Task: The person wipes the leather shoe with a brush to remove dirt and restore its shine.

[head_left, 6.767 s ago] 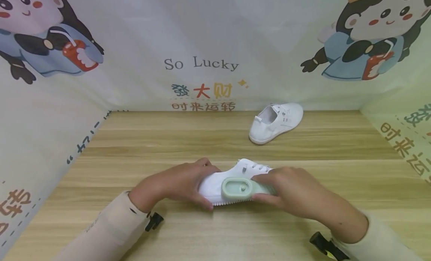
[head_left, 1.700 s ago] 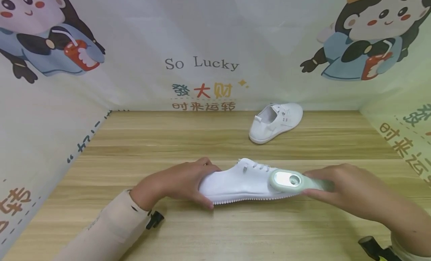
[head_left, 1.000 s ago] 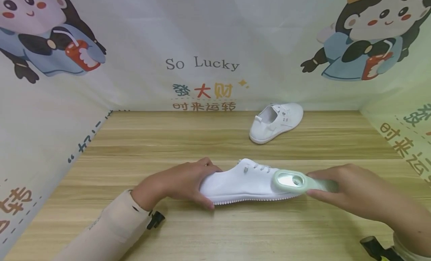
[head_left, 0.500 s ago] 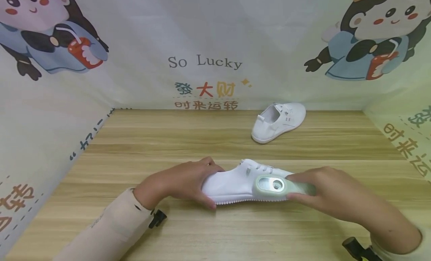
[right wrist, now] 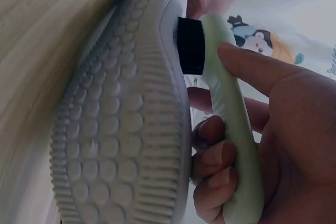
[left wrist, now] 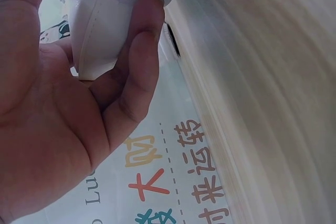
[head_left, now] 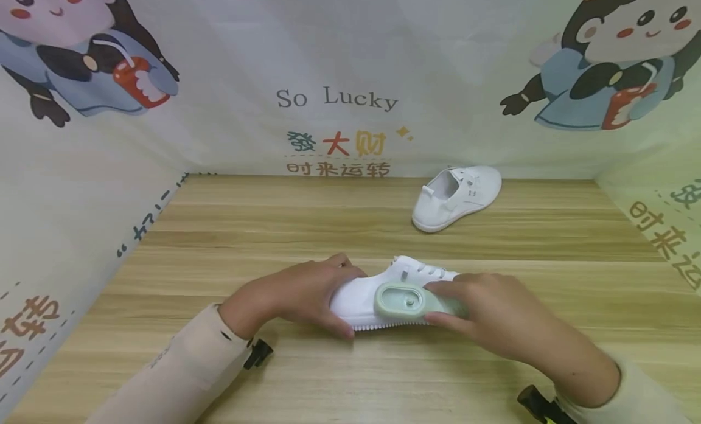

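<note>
A white lace-up shoe (head_left: 356,299) is tipped on its side near the front of the table, heel to the left. My left hand (head_left: 306,293) grips its heel, with fingers curled around the back in the left wrist view. In my right hand (head_left: 493,308) is a pale green brush (head_left: 402,300), its handle wrapped by the fingers. The dark bristles (right wrist: 190,45) meet the shoe's side just above the studded sole (right wrist: 115,114). Behind, a second white shoe (head_left: 454,199) stands upright on its sole, toe pointing right. The right hand covers the held shoe's toe in the head view.
The wood-grain table (head_left: 274,223) is enclosed by a printed cloth (head_left: 235,95) at the back and on both sides. Black camera mounts (head_left: 257,354) stick out below both wrists. The second shoe sits close to the back cloth.
Over the last second my right hand has moved the brush left along the shoe, from the toe toward the heel. The left hand keeps its grip, and the second shoe stays put.
</note>
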A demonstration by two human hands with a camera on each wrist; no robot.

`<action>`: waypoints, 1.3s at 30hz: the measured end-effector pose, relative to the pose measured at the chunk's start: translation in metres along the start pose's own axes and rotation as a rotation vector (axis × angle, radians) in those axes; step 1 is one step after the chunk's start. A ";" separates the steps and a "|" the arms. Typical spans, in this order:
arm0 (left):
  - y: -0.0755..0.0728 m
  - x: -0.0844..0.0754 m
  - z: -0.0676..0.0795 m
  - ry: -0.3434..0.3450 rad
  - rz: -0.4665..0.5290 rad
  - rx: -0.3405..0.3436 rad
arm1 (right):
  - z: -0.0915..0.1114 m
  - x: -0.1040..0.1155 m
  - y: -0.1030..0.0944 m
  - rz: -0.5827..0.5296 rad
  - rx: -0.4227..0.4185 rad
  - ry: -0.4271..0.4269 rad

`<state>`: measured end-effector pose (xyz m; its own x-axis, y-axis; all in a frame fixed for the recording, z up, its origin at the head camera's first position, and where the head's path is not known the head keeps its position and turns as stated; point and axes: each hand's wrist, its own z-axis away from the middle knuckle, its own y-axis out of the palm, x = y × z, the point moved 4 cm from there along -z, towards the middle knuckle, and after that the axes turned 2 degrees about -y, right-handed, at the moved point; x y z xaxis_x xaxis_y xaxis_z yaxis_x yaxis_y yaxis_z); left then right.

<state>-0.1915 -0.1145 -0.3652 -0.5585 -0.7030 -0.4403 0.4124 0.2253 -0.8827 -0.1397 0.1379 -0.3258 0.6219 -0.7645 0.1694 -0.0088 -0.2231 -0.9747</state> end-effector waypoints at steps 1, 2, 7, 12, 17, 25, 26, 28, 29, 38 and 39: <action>0.000 0.000 0.000 0.001 -0.002 -0.002 | -0.001 0.001 0.000 0.002 -0.007 -0.005; -0.001 0.000 0.000 0.002 -0.003 -0.004 | -0.001 0.002 0.001 0.004 -0.012 -0.010; -0.001 0.000 -0.001 0.001 -0.001 -0.002 | 0.000 0.000 0.001 0.001 -0.007 -0.001; 0.000 0.001 -0.001 -0.007 0.008 0.007 | 0.006 -0.008 -0.004 -0.014 0.016 0.024; -0.001 0.001 -0.002 -0.011 0.000 0.001 | 0.015 -0.019 -0.012 -0.030 0.011 0.055; 0.001 0.003 -0.002 -0.009 0.006 0.005 | 0.032 -0.041 -0.019 -0.082 0.011 0.127; 0.001 0.003 -0.002 -0.010 0.010 0.005 | 0.033 -0.044 -0.020 -0.085 0.014 0.137; 0.001 0.003 -0.001 -0.002 0.016 0.001 | 0.036 -0.048 -0.022 -0.087 0.017 0.149; 0.001 0.003 -0.001 0.004 0.019 0.000 | 0.036 -0.049 -0.023 -0.087 0.017 0.158; 0.000 0.003 -0.001 0.042 0.006 -0.016 | 0.038 -0.056 -0.025 -0.118 0.055 0.189; -0.001 0.003 -0.002 0.037 -0.001 -0.020 | 0.038 -0.057 -0.025 -0.117 0.051 0.187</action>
<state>-0.1948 -0.1156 -0.3663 -0.5853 -0.6780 -0.4447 0.3974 0.2382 -0.8862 -0.1453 0.2100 -0.3165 0.4604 -0.8351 0.3012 0.0979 -0.2895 -0.9522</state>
